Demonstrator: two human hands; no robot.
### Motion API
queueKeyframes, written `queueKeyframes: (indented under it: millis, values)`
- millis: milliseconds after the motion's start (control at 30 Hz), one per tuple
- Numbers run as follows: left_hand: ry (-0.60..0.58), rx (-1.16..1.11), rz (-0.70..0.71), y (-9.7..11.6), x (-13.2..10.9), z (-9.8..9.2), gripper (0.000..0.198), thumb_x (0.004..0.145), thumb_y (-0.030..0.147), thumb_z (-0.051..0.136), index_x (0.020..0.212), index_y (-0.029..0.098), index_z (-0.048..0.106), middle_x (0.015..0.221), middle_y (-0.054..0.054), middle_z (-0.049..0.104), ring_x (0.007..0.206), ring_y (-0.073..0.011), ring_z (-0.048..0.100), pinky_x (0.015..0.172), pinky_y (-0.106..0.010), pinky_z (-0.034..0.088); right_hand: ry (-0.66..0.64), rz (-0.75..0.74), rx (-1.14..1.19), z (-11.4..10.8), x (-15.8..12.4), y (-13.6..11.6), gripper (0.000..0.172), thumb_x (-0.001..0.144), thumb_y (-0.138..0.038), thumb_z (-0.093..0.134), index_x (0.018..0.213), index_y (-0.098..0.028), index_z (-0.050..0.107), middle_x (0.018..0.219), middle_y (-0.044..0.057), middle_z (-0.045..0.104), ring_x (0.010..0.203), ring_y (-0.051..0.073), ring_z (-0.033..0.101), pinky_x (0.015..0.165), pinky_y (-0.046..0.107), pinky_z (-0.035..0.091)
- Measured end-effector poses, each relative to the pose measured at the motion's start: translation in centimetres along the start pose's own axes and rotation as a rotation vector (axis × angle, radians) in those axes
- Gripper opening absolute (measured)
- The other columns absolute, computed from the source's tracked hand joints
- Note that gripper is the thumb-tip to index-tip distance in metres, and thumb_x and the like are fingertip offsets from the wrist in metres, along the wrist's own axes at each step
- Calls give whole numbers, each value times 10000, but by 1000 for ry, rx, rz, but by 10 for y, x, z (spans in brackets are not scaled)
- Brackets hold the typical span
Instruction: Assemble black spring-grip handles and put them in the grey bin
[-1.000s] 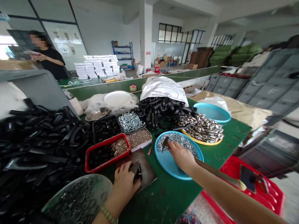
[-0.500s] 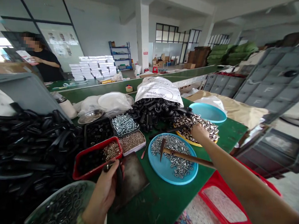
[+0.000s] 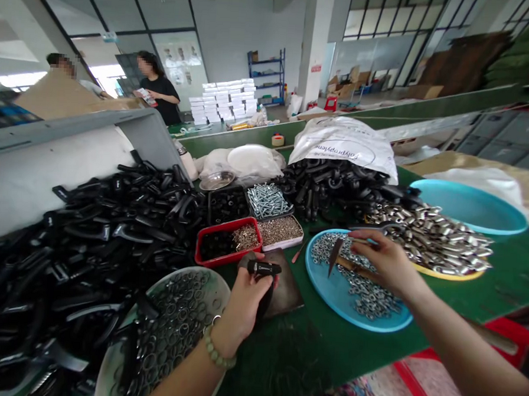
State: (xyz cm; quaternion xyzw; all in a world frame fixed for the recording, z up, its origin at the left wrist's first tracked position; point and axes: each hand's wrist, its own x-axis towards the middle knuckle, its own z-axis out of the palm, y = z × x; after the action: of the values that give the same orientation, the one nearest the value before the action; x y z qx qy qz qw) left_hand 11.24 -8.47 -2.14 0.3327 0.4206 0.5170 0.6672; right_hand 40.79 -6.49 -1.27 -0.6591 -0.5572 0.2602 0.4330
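My left hand (image 3: 246,300), with a beaded bracelet on its wrist, is closed around a black plastic handle part (image 3: 264,268) above a dark metal plate (image 3: 287,291). My right hand (image 3: 391,265) hovers over a blue tray (image 3: 319,291) of small metal nuts, close to the hammer (image 3: 334,258) lying across it. Its thumb and fingers are pinched together; what they hold is too small to make out. To the right of that hand, shiny metal sleeves (image 3: 453,237) are heaped on a yellow tray (image 3: 453,275).
Black handles (image 3: 94,224) are piled at left beside a bowl (image 3: 220,283) of metal rings. A red box (image 3: 228,259), a box of rivets (image 3: 284,244) and screws (image 3: 268,200) stand behind the plate. Another blue tray (image 3: 502,225) lies far right. Two people are in the background.
My right hand has left the heap of metal sleeves and come back over the blue tray of nuts. My left hand still holds the black part, now raised and turned. The view has swung left.
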Motion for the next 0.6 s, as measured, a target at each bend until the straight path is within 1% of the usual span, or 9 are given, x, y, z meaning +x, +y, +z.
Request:
queueKeyframes:
  millis: [33, 67, 167, 233, 300, 400, 467, 533, 600]
  values:
    - [15, 31, 11, 0, -1, 1, 457, 664, 179, 704, 1045, 195, 452, 869, -2, 655, 711, -113, 626, 714, -256, 488, -83, -12, 171, 19, -10, -14, 291, 780, -364, 603, 1015, -194, 586, 940, 74, 671, 830, 214, 651, 749, 356, 527]
    - [36, 56, 16, 0, -2, 1, 453, 663, 188, 710, 1038, 193, 456, 849, 5, 650, 685, -107, 618, 691, -246, 484, -164, -10, 276, 35, -19, -26, 302, 764, -369, 633, 1007, -193, 594, 951, 65, 668, 824, 197, 649, 749, 338, 526]
    - [78, 62, 8, 3, -6, 0, 483, 649, 232, 746, 1040, 195, 466, 818, 22, 631, 646, -102, 601, 642, -232, 478, -343, 14, 503, 70, -41, -52, 305, 788, -404, 632, 999, -187, 586, 785, 18, 649, 700, 152, 638, 665, 297, 521]
    - [54, -9, -28, 5, -8, -2, 485, 694, 350, 723, 1073, 197, 463, 829, 9, 631, 655, -119, 610, 634, -249, 485, -413, 40, 602, 82, -50, -61, 303, 805, -446, 609, 946, -182, 566, 693, -14, 609, 584, 126, 608, 564, 269, 499]
    - [8, -101, -77, 6, -10, -4, 507, 761, 523, 611, 1112, 191, 460, 864, -24, 643, 704, -155, 630, 650, -285, 500, -453, 71, 648, 90, -55, -67, 327, 799, -492, 601, 873, -179, 538, 642, -35, 576, 482, 100, 558, 467, 239, 452]
    - [-20, -148, -117, 8, -12, -5, 615, 778, 669, 465, 1145, 176, 465, 932, -68, 661, 808, -207, 645, 699, -330, 513, -454, 87, 621, 98, -58, -73, 362, 791, -531, 589, 775, -180, 500, 569, -58, 530, 392, 66, 469, 386, 199, 358]
    - [-25, -79, -86, 7, -13, -6, 593, 782, 626, 506, 1165, 176, 455, 979, -79, 663, 877, -223, 643, 752, -347, 514, -437, 69, 572, 103, -57, -78, 366, 795, -527, 586, 738, -178, 490, 548, -64, 511, 382, 48, 429, 375, 180, 313]
    - [-40, 79, 9, 4, -13, -8, 539, 777, 470, 615, 1200, 190, 430, 1026, -75, 658, 943, -223, 633, 828, -357, 499, -425, 57, 533, 108, -56, -82, 355, 801, -518, 581, 745, -181, 487, 527, -73, 494, 378, 40, 398, 369, 167, 284]
    - [-42, 274, 140, 1, -12, -10, 580, 742, 285, 679, 1245, 214, 401, 1094, -70, 643, 1008, -220, 617, 909, -369, 468, -437, 56, 512, 113, -54, -85, 350, 809, -525, 563, 757, -190, 473, 496, -84, 477, 359, 39, 366, 352, 163, 255]
